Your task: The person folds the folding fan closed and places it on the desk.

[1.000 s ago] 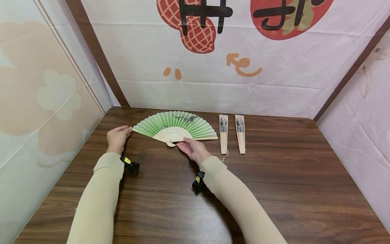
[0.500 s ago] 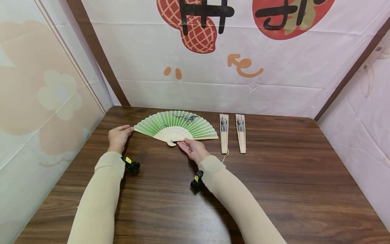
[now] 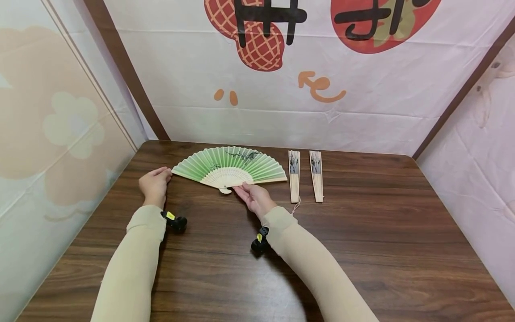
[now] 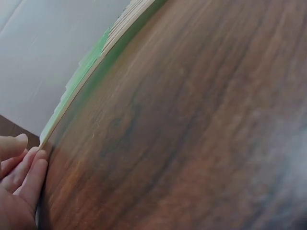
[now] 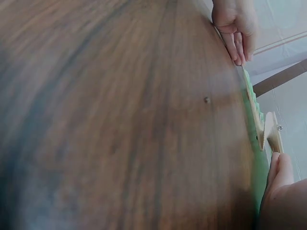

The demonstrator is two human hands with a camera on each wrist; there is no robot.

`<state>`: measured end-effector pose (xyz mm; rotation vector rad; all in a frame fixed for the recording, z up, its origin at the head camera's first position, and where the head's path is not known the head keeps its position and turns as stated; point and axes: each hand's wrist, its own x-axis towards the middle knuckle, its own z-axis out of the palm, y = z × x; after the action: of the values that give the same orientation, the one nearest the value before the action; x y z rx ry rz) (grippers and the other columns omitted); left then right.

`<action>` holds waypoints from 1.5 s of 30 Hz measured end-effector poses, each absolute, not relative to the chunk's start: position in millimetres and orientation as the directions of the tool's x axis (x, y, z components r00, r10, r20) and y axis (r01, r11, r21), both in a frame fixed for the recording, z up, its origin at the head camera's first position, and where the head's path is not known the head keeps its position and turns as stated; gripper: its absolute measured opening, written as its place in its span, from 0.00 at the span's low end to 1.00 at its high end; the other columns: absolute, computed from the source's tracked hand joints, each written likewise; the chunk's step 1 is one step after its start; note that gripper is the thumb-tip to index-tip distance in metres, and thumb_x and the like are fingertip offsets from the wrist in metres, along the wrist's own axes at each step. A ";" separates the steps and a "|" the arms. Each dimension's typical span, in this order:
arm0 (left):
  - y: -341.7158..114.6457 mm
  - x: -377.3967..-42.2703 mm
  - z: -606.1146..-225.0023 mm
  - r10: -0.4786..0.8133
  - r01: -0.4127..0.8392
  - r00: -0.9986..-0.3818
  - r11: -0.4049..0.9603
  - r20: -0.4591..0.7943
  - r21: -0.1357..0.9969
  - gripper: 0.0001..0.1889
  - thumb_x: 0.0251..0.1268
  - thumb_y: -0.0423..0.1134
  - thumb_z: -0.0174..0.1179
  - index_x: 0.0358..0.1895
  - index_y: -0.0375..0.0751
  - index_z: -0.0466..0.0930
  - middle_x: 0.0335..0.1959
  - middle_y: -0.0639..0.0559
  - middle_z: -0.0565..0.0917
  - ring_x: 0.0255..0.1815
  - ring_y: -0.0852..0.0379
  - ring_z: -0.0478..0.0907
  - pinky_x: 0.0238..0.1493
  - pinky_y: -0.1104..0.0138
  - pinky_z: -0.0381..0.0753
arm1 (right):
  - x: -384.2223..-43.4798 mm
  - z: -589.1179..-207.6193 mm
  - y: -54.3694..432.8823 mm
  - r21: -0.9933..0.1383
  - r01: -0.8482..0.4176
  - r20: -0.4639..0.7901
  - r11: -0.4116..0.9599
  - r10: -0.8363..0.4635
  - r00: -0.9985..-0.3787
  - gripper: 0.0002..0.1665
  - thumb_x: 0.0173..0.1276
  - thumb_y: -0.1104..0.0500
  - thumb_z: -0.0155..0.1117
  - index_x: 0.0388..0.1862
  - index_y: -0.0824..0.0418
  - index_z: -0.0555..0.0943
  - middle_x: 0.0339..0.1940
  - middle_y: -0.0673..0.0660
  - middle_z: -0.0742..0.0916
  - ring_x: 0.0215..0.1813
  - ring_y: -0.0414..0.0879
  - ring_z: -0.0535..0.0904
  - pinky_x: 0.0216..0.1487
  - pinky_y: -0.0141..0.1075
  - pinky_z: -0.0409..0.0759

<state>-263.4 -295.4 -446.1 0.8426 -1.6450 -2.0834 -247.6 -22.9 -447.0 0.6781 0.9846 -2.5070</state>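
A green folding fan (image 3: pixel 219 163) with pale ribs and a dark printed branch lies spread at the back of the table. My left hand (image 3: pixel 154 185) pinches its far left tip between thumb and fingers. Near the pivot, my right hand (image 3: pixel 256 197) grips the lower right edge, thumb on top and fingers underneath. The left wrist view has the fan (image 4: pixel 81 79) almost edge-on, its tip at the left fingertips. In the right wrist view, both the left hand (image 5: pixel 235 24) and right hand (image 5: pixel 280 184) show along the fan.
Two folded fans with grey printed tops, a left one (image 3: pixel 294 179) and a right one (image 3: pixel 316 176), lie side by side right of the green fan. A thin cord hangs from the left one. A printed cloth (image 3: pixel 257 120) stands behind the brown wooden table (image 3: pixel 382 241).
The left hand has shifted slightly left, drawing the fan's left tip outward a little. The right hand keeps its hold near the pivot, and the two folded fans stay put.
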 end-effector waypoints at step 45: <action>-240.4 -213.5 -407.4 -0.377 0.048 -0.855 -0.743 -0.357 0.668 0.07 0.67 0.23 0.58 0.44 0.33 0.80 0.31 0.47 0.88 0.32 0.57 0.88 0.45 0.67 0.89 | -188.5 -425.0 24.8 -0.758 0.286 -0.253 -0.587 -0.140 -0.957 0.14 0.76 0.71 0.50 0.28 0.64 0.74 0.29 0.57 0.87 0.39 0.46 0.87 0.55 0.36 0.88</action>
<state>-213.5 -240.4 -407.4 0.7094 -0.9905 -2.6377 -188.5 24.8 -425.0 0.2427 1.2807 -2.5913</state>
